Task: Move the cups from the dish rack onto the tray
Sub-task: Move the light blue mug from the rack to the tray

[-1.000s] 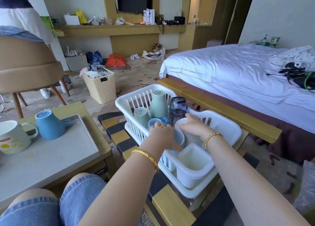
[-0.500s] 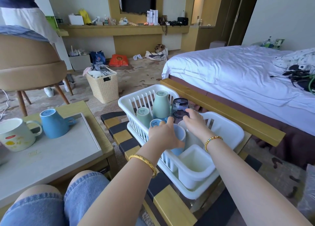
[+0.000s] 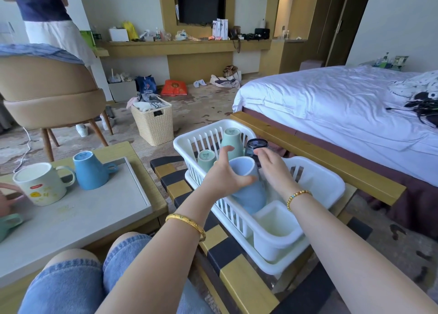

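The left hand grips a pale blue cup, tilted with its mouth up, just above the near-left part of the white dish rack. The right hand reaches beside it, fingers loosely curled near a dark glass; whether they hold it I cannot tell. Two green cups stand inverted at the rack's far end. On the grey tray to the left, near its far edge, sit a white mug and an inverted blue mug.

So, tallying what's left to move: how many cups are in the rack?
4: two green cups at the back, a dark glass beside them, a blue cup in the left hand. More may be hidden behind the hands.
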### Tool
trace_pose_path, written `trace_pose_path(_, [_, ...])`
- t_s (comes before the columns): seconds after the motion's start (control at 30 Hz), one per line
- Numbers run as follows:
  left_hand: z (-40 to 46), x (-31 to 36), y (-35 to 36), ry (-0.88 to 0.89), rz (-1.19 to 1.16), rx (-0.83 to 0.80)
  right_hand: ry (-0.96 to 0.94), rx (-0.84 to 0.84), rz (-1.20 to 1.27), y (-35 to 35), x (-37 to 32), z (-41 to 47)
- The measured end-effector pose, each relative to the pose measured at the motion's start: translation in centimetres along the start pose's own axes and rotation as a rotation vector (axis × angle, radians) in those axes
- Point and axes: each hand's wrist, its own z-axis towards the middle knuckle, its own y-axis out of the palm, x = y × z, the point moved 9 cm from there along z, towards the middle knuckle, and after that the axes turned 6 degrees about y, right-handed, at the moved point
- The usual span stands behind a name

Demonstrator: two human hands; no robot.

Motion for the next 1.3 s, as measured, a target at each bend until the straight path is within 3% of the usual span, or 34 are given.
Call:
trace_pose_path(0.33, [-0.7,-1.8,-2.7,-0.067,-0.550,0.106,0.135,-0.108,0.236,0.4,0.4,-0.2])
trace_pose_path(0.47, [-0.7,-3.2,-2.9,-0.131,-0.656,0.142,0.166,-0.221,0.168,1.1,0.7,-0.4])
trace_pose_path(0.63, [-0.7,-3.7,-3.0,-0.191,-0.724,0.202,0.216,-0.365,0.341,2.5,0.7,-0.8])
trace_pose_path(0.83, [-0.6,-4.3,-2.3,-0.340,-0.911,0.377,0.203,-0.333,0.229,2.6,0.7,-0.4])
trace_pose_path(1.03, [0.4,-3.5,-4.3,-0.430,-0.763,0.276,0.165,-0.231,0.288,3.0,-2.2,0.3])
trace_pose_path(1.17, [0.0,-2.6,-9.6,-0.287,-0.618,0.231,0.005,-0.150,0.178,5.0,-7.1,0.8])
trace_pose_path(1.3, [-2.0,-3.2,-15.5,-0.110,-0.566,0.263,-0.147,-0.213,0.136,9.8,-12.1,0.1])
